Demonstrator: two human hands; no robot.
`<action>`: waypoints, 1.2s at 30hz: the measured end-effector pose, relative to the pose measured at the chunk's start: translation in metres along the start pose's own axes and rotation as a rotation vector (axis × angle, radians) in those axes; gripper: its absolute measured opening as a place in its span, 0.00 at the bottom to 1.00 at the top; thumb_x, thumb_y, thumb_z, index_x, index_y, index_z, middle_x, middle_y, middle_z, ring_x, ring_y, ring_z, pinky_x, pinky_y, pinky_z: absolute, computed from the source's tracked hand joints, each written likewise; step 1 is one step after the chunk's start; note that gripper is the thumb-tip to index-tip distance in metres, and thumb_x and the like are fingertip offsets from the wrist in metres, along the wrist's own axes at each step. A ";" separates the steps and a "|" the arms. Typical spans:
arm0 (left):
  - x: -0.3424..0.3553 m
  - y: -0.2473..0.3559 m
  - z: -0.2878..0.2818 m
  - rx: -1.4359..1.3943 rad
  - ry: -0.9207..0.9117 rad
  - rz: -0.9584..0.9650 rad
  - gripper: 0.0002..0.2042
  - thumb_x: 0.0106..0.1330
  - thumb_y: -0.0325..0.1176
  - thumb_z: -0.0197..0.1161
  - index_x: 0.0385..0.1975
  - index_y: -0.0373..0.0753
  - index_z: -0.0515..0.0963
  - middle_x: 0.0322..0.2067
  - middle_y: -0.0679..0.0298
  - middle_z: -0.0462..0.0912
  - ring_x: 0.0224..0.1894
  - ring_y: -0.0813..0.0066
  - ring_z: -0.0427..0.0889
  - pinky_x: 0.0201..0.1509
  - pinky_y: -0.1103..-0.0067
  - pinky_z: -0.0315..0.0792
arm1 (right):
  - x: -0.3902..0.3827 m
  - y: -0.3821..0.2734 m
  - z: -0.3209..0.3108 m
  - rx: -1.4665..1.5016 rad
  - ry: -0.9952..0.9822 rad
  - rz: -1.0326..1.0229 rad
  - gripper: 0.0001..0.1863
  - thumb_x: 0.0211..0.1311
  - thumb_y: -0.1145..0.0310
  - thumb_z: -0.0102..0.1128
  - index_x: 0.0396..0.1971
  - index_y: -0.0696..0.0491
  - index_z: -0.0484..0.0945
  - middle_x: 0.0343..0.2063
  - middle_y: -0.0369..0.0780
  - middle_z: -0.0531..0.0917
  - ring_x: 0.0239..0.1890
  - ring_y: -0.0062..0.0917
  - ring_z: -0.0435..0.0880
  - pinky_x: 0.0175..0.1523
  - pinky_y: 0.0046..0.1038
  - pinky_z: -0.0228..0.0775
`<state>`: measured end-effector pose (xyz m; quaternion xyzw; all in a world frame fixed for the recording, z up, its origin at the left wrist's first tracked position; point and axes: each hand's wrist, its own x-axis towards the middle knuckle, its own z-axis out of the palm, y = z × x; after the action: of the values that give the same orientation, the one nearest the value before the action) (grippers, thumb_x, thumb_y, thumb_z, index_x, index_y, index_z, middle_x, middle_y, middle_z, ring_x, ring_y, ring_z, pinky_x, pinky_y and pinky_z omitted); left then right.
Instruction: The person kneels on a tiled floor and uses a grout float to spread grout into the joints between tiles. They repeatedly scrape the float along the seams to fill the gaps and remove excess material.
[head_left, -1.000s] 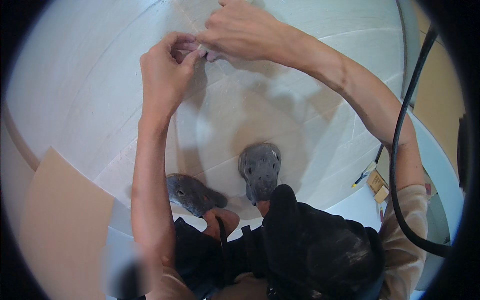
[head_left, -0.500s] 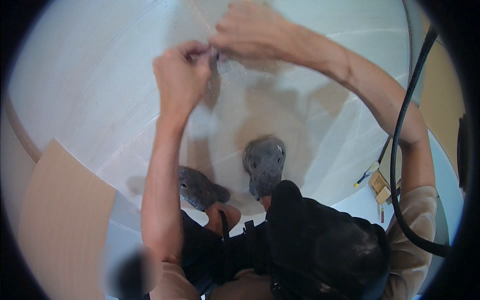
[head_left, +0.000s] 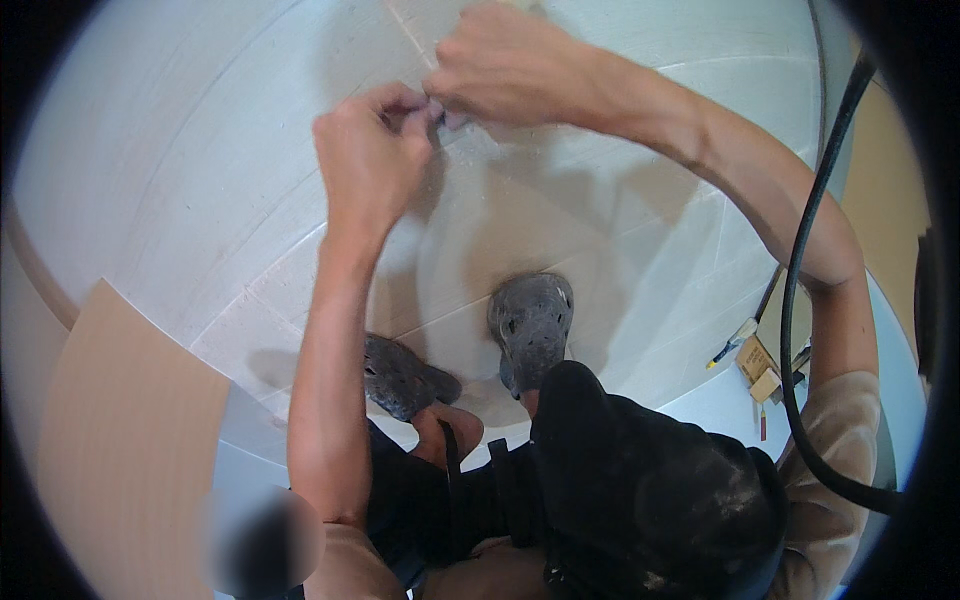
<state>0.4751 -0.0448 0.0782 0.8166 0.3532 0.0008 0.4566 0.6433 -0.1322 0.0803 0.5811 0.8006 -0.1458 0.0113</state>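
Note:
My left hand (head_left: 370,150) and my right hand (head_left: 495,70) meet above the pale floor, at the upper middle of the view. The left thumb and forefinger are pinched together against the curled right fingers. Right where the fingertips touch, something small and dark may be between them, but it is too small to name. The right hand is closed in a loose fist with its back toward me, hiding what lies in its fingers. Both arms are stretched forward, and the hands' shadows fall on the floor.
Below the hands stand my feet in grey clogs (head_left: 532,318). A black hose (head_left: 795,300) curves along my right arm. By it lie a brush (head_left: 735,342), a small cardboard box (head_left: 765,385) and other small items. A wood-coloured panel (head_left: 130,400) stands at the left.
Both hands stay together at nearly the same spot. My left hand and forearm have shifted slightly to the right, and the fingers are still pinched.

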 end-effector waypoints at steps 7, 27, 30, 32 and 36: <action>-0.003 0.009 -0.008 0.020 -0.044 -0.074 0.08 0.57 0.30 0.68 0.33 0.33 0.87 0.26 0.50 0.87 0.25 0.66 0.86 0.35 0.75 0.77 | 0.005 -0.002 -0.001 0.008 -0.033 -0.051 0.13 0.51 0.56 0.67 0.17 0.48 0.83 0.17 0.41 0.83 0.26 0.34 0.86 0.39 0.33 0.73; -0.014 0.012 -0.014 0.034 0.027 -0.111 0.10 0.57 0.33 0.69 0.29 0.30 0.86 0.17 0.56 0.82 0.17 0.75 0.75 0.27 0.76 0.71 | 0.022 0.006 -0.011 -0.005 -0.024 -0.187 0.12 0.51 0.56 0.67 0.16 0.48 0.83 0.18 0.40 0.84 0.29 0.34 0.86 0.43 0.32 0.71; -0.017 0.014 -0.013 -0.014 0.038 -0.160 0.09 0.57 0.32 0.69 0.29 0.30 0.86 0.17 0.56 0.82 0.17 0.76 0.74 0.26 0.76 0.71 | 0.027 0.004 -0.008 -0.010 -0.061 -0.210 0.12 0.51 0.56 0.67 0.16 0.48 0.83 0.18 0.40 0.84 0.29 0.33 0.86 0.44 0.32 0.71; -0.019 0.017 -0.015 -0.031 -0.007 -0.187 0.09 0.57 0.32 0.69 0.29 0.31 0.86 0.17 0.56 0.83 0.17 0.76 0.74 0.26 0.77 0.71 | 0.026 0.004 -0.011 -0.014 -0.086 -0.222 0.12 0.51 0.56 0.67 0.16 0.48 0.83 0.18 0.40 0.84 0.29 0.33 0.86 0.45 0.32 0.71; -0.015 0.006 -0.016 -0.027 -0.051 -0.199 0.08 0.57 0.32 0.70 0.30 0.32 0.86 0.17 0.59 0.81 0.19 0.78 0.73 0.27 0.77 0.70 | 0.030 0.003 -0.011 -0.031 -0.095 -0.241 0.12 0.51 0.57 0.67 0.16 0.48 0.83 0.18 0.40 0.84 0.30 0.33 0.86 0.45 0.32 0.71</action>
<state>0.4619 -0.0436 0.0969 0.7709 0.4205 -0.0606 0.4745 0.6383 -0.1004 0.0840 0.4730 0.8653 -0.1611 0.0407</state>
